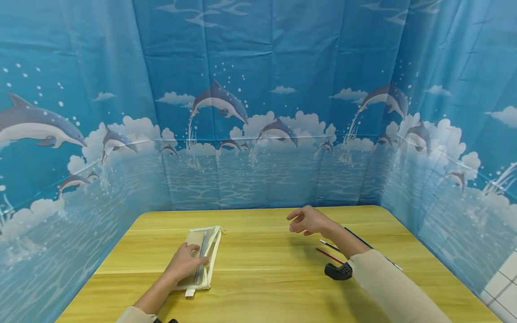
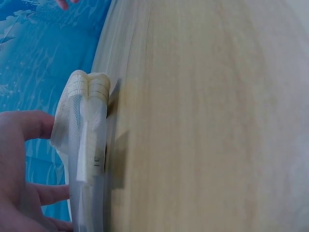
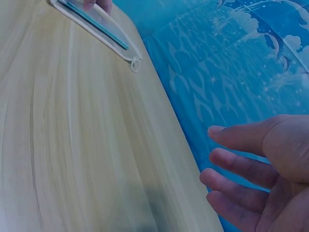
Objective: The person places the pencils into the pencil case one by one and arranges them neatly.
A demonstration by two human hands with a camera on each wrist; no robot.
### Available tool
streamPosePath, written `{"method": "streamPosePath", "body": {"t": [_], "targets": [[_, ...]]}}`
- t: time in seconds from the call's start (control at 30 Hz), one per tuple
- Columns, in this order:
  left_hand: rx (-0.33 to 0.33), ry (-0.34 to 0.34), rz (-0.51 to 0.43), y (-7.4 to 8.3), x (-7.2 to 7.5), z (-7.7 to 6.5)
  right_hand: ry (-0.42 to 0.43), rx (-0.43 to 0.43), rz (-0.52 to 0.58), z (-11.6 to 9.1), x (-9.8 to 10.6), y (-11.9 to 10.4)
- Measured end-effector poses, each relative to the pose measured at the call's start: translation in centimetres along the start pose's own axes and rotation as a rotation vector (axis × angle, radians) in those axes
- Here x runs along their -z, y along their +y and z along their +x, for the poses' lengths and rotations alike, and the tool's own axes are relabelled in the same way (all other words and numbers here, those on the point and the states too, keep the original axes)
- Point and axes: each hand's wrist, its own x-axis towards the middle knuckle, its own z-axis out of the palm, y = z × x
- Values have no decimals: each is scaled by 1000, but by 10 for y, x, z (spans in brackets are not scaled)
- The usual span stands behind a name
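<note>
A cream zippered pencil pouch (image 1: 195, 236) with a see-through face lies on the left part of the table. One blue-grey pencil (image 1: 203, 244) shows in or on it, teal in the right wrist view (image 3: 106, 30). My left hand (image 1: 186, 264) rests on the pouch, fingers spread and touching its upper face; the left wrist view shows the pouch edge-on beside the fingers (image 2: 48, 193). Above the right part of the table my right hand (image 1: 310, 220) hovers with loosely bent fingers, holding nothing. Beneath that forearm lie a red pencil (image 1: 329, 255) and a dark pencil with a pale end (image 1: 329, 245).
A long dark-blue stick-like pencil (image 1: 358, 238) lies farther right, partly behind the right forearm. The yellow wood-grain table (image 1: 258, 278) has rounded far corners. A blue dolphin-print curtain (image 1: 258, 179) surrounds its back and sides. White tiles (image 1: 506, 280) show at far right.
</note>
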Motion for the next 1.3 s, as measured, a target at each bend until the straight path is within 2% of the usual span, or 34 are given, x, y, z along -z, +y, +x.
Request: {"method": "streamPosePath", "body": {"t": [0.63,1.3], "targets": [[9,2,-8,-5,1,4,13,21,-24,-22,41,38],[-5,-1,-31,-6,1,1,60,17,-32,-43,59,64]]}}
